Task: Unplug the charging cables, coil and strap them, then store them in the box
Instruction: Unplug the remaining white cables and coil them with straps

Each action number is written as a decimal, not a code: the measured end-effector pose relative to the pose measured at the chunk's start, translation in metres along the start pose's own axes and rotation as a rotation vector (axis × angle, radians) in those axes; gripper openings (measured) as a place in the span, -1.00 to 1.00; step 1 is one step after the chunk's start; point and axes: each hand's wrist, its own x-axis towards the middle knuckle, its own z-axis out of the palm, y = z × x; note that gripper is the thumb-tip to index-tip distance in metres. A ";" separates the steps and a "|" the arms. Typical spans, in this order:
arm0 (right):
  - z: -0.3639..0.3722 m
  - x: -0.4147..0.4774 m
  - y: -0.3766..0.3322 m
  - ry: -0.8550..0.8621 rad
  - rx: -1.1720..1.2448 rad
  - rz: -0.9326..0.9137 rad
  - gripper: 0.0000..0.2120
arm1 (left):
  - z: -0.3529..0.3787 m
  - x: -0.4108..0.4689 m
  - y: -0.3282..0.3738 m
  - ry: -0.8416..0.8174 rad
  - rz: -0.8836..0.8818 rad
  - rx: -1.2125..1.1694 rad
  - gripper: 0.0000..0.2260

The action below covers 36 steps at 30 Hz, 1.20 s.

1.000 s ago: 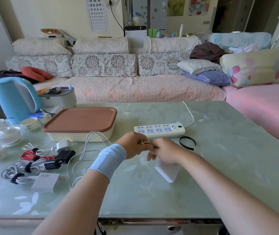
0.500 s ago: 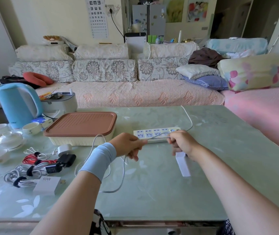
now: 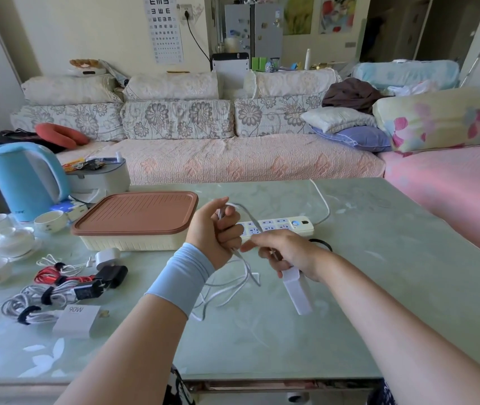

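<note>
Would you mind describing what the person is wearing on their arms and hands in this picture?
The left hand and right hand are bare: no gloves, and no rings or watch that I can see. A snug, plain light-blue wristband sits on the left forearm just behind the wrist. The right forearm is uncovered, with no sleeve in view.

Daylit living room: floral sofa (image 3: 192, 133) against cream wall (image 3: 87, 27), eye chart (image 3: 164, 29), green glass-topped table (image 3: 379, 273) in foreground.
</note>
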 end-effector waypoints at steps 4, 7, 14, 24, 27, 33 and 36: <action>0.012 -0.006 -0.001 -0.111 -0.182 0.050 -0.49 | 0.007 0.001 -0.006 0.041 0.077 -0.026 -0.70; 0.013 -0.009 0.000 -0.093 -0.312 0.091 -0.78 | 0.010 0.002 -0.010 0.065 0.134 0.040 -0.66; -0.001 -0.015 -0.003 -0.276 -0.396 0.255 -0.82 | 0.006 0.004 -0.003 0.539 0.504 0.758 -0.65; -0.007 -0.016 0.004 -0.200 -0.175 0.166 -0.80 | -0.007 0.009 0.002 0.620 0.710 0.963 -0.52; 0.001 -0.013 0.000 -0.172 -0.228 0.217 -0.51 | 0.007 0.004 0.000 0.642 0.591 0.699 -0.61; 0.029 -0.015 -0.003 -0.157 -0.506 0.212 -0.60 | 0.019 0.002 -0.012 0.704 0.236 0.070 -0.74; 0.023 -0.019 -0.002 -0.223 -0.520 0.174 -0.87 | 0.015 0.003 -0.007 0.698 0.200 0.050 -0.73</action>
